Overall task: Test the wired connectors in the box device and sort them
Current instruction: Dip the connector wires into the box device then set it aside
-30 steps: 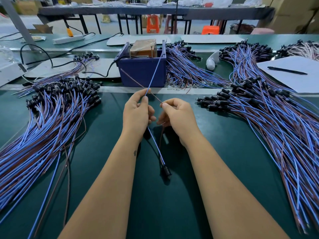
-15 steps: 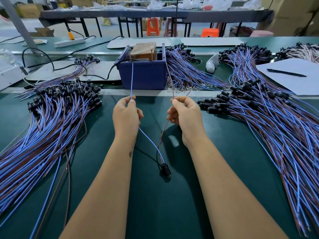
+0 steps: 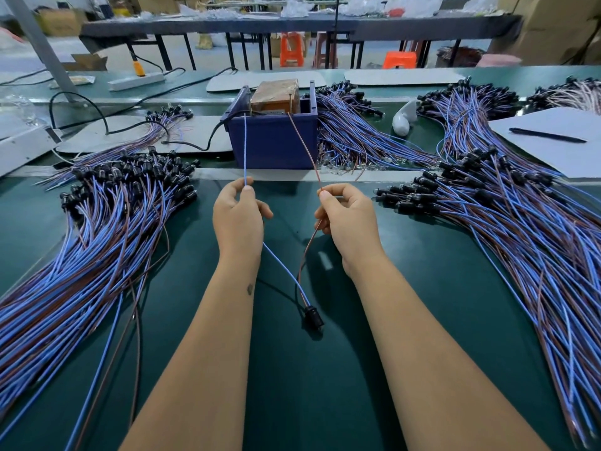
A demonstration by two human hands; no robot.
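My left hand point(image 3: 239, 219) pinches the blue wire point(image 3: 245, 148), which runs straight up to the top of the dark blue box device point(image 3: 274, 141). Between thumb and finger of my right hand point(image 3: 349, 219) is the brown wire point(image 3: 304, 144), whose end reaches the box top to the right of the blue one. Both wires hang down between my forearms and join at a black connector point(image 3: 313, 316) lying on the green mat. A brown block point(image 3: 275, 96) sits inside the box.
A large pile of wired connectors point(image 3: 97, 229) spreads over the left of the mat and another pile point(image 3: 507, 222) over the right. More bundles point(image 3: 354, 135) lie behind the box. A white sheet with a pen point(image 3: 548, 135) is at far right; a black cable point(image 3: 195, 145) leads to the box.
The two wires were crossed near my hands a second ago. My hands have spread apart, and each wire tip now stands at the box top, blue left and brown right.
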